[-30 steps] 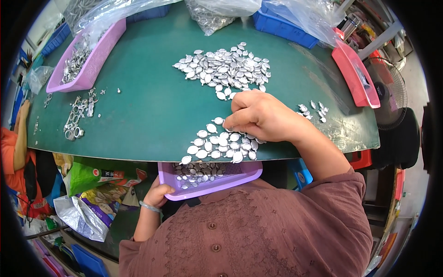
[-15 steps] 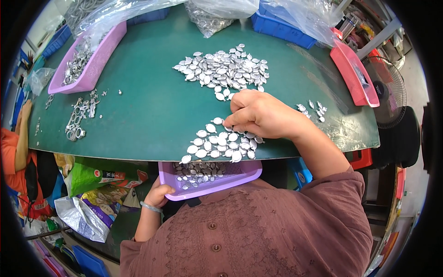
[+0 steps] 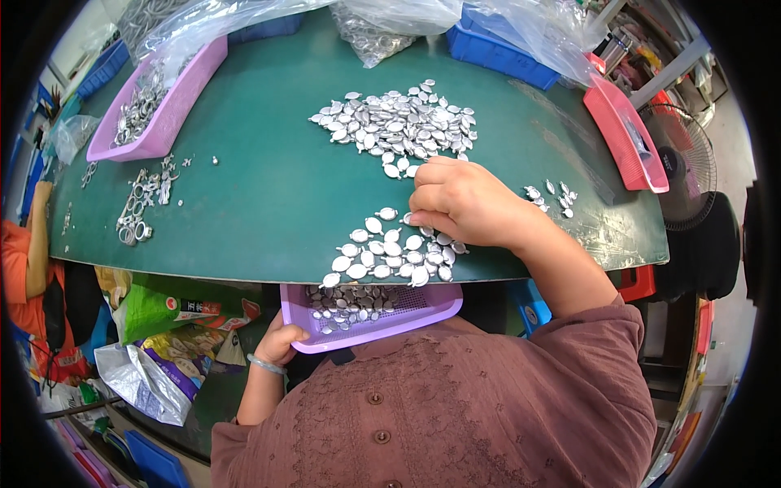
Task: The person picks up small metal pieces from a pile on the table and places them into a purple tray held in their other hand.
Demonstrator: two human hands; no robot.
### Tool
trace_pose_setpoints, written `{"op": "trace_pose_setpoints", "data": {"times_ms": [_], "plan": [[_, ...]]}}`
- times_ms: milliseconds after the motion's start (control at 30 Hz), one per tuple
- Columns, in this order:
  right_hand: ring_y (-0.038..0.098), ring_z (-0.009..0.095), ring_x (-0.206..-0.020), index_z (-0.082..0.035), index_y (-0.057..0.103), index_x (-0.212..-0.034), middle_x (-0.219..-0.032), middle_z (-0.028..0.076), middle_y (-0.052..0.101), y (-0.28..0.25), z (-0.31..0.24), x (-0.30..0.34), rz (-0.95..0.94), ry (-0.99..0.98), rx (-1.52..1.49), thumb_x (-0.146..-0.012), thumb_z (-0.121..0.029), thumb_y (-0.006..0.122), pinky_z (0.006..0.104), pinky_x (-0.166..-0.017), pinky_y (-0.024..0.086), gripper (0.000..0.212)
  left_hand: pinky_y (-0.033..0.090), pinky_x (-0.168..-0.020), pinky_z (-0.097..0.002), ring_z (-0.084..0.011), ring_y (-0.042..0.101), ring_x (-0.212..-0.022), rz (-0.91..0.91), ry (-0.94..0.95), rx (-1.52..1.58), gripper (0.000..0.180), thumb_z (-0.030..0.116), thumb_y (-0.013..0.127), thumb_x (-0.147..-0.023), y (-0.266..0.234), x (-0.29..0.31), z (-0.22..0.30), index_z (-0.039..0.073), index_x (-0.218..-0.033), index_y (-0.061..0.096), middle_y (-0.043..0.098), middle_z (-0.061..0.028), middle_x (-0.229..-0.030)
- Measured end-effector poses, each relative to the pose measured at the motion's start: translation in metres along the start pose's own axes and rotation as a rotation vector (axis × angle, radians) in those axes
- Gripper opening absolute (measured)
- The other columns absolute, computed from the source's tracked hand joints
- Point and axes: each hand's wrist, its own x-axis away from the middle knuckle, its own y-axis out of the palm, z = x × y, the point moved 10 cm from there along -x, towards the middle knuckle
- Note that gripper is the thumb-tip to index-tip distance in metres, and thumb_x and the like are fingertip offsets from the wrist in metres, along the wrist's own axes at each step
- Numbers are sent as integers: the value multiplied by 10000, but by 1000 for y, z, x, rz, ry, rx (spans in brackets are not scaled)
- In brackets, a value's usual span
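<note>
My left hand (image 3: pixel 279 342) grips the left front rim of a lilac plastic basket (image 3: pixel 423 316), which sits just below the table's near edge with small silver pieces (image 3: pixel 354 304) inside. My right hand (image 3: pixel 465 202) is over the table, fingers curled down and pressed together. By its thumb tip lies one oval metal piece; whether it is pinched is hidden under the fingers. A near group of flat silver oval pieces with small tabs (image 3: pixel 393 260) spreads from beneath this hand to the table edge. Beyond it lies a larger heap of like pieces (image 3: pixel 399 122).
A few more ovals (image 3: pixel 563 195) lie to the right on the green table (image 3: pixel 260 163). A pink basket of metal parts (image 3: pixel 175 110) and loose rings (image 3: pixel 134 220) are at left, a red basket (image 3: pixel 618 122) at right, a blue tray (image 3: pixel 496 57) behind. Another person's arm (image 3: pixel 37 236) shows far left.
My right hand has shifted slightly, its fingers drawn closer together over the near group. My left hand still holds the basket in the same place.
</note>
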Motion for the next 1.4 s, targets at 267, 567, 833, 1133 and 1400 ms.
{"op": "trace_pose_setpoints", "data": {"times_ms": [267, 567, 833, 1133, 1400], "plan": [[546, 259, -789, -50, 616, -744, -758, 70, 545, 2, 2, 0, 0, 45, 9, -710, -133, 656, 361, -688, 453, 99, 428, -898, -379, -287, 549, -1019, -15, 10, 8, 725, 68, 571, -560, -1, -2, -1, -55, -1246, 372, 539, -166, -1123], [515, 271, -714, -34, 546, -738, -723, 82, 508, -25, 19, 18, 32, 206, -115, -713, -48, 639, 352, -615, 412, 98, 431, -891, -373, -284, 553, -1004, -5, 5, 5, 714, 62, 564, -553, -1, -1, -1, -56, -1233, 383, 542, -166, -1106], [547, 315, -791, -36, 597, -787, -776, 115, 554, -37, 53, 69, -264, 503, 222, -720, -60, 577, 390, -678, 444, 73, 435, -876, -361, -271, 555, -976, 2, 5, 9, 693, 62, 556, -548, 0, -1, 0, -54, -1213, 398, 547, -151, -1072], [541, 301, -790, -44, 623, -947, -791, 113, 534, -14, -1, 36, -59, 257, -15, -714, 8, 566, 376, -686, 445, 246, 437, -844, -323, -233, 553, -954, -14, 16, 32, 653, 33, 538, -568, 7, 1, 6, -58, -1201, 404, 554, -127, -1045], [535, 282, -808, -58, 639, -840, -784, 90, 528, -20, 34, 11, 87, 251, 188, -736, -84, 618, 378, -690, 444, 109, 435, -856, -328, -237, 551, -967, -47, 15, 32, 669, 39, 541, -573, 9, -1, 6, -53, -1218, 388, 551, -134, -1060]]}}
